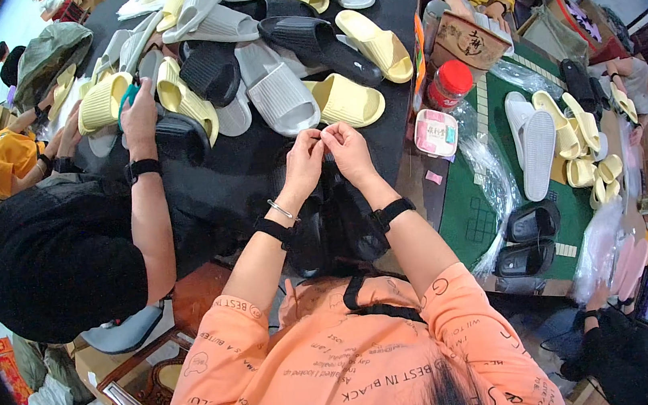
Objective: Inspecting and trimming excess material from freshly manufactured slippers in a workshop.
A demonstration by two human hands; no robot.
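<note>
The left hand (pixel 304 164) and right hand (pixel 349 152) pinch fingertips together, contents indiscernible, above black, rounded, rubbery-looking slippers (pixel 310 246) nearer the body, probably light, flexible and best held by their sole edges.

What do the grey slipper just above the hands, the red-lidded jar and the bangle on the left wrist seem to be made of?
Grey slipper: probably moulded foam or soft plastic, matte; its ribbed strap and sole share one even colour.
Red-lidded jar: lid likely smooth plastic, from its even bright red; body could be glass.
Bangle: seemingly metal, polished, given its silvery shine.
</note>
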